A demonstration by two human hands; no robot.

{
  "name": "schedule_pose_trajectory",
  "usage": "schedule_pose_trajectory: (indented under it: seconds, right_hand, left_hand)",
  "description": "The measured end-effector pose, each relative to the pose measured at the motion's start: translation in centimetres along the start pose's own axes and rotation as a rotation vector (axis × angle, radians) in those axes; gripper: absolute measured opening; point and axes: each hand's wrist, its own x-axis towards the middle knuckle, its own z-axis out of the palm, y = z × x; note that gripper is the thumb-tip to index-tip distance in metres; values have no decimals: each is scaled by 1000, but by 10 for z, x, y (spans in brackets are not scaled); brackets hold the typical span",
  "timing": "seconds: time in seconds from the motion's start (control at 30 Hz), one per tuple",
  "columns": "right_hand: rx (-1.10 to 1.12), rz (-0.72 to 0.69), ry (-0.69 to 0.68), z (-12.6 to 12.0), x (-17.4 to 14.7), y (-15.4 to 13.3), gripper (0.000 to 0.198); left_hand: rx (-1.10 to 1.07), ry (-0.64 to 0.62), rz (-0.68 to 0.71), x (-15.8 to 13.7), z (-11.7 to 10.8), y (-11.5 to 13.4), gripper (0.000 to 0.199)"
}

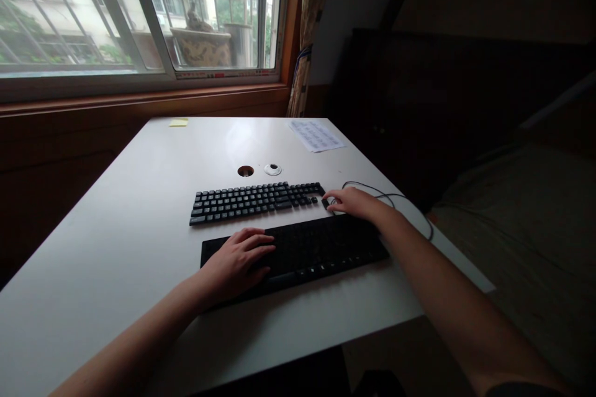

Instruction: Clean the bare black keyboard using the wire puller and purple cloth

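"Fingers (256, 242) of the left hand (233, 260) lie slightly spread on the black keyboard (321, 242) in the head view. And the right?"

"The right hand (354, 201) is at the right end of the keys (237, 201), fingertips close together; I cannot tell if they pinch one."

"How is this best handled?"

"I'd steady the keyboard lightly with the left, take one key at a time, and leave its neighbours in their rows."

"And the look of things?"

"Dark keys with pale marks, in slanting rows on the white worktop (107, 211), just beyond the long keyboard, whose surface is too shaded to make out."
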Motion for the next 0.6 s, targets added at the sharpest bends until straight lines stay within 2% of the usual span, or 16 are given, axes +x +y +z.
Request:
schedule_pose_trajectory:
  seconds: [0.27, 0.6]
  right_hand:
    - [21, 32, 75, 5, -10, 3, 41]
    - [54, 12, 199, 10, -21, 7, 28]
  left_hand:
    - [-17, 1, -2, -1, 4, 1, 42]
    - [-20, -1, -25, 1, 7, 9, 42]
